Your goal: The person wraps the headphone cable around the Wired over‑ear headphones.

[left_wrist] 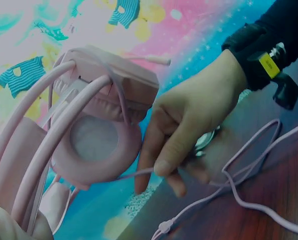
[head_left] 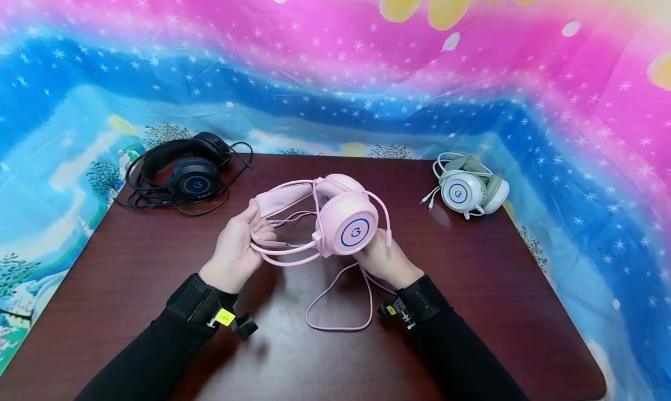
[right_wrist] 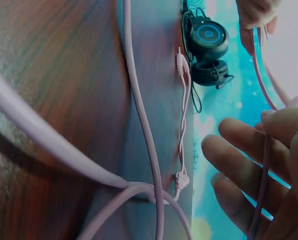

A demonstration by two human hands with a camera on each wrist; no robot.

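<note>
A pink headset, bound with turns of its own thin cord, is held up over the table. My left hand grips it by the headband, thumb over the top and fingers curled beneath. Behind the ear cup, and partly hidden by it in the head view, my right hand pinches the pink cable between thumb and forefinger. The other fingers of that hand are spread, with the cable passing across them. A loose loop of cable hangs below the headset, and its split plug end shows in the right wrist view.
A black headset with coiled cable lies at the table's back left. At the back right sits a white and green headset, cord wrapped round it. A patterned cloth hangs behind the brown table.
</note>
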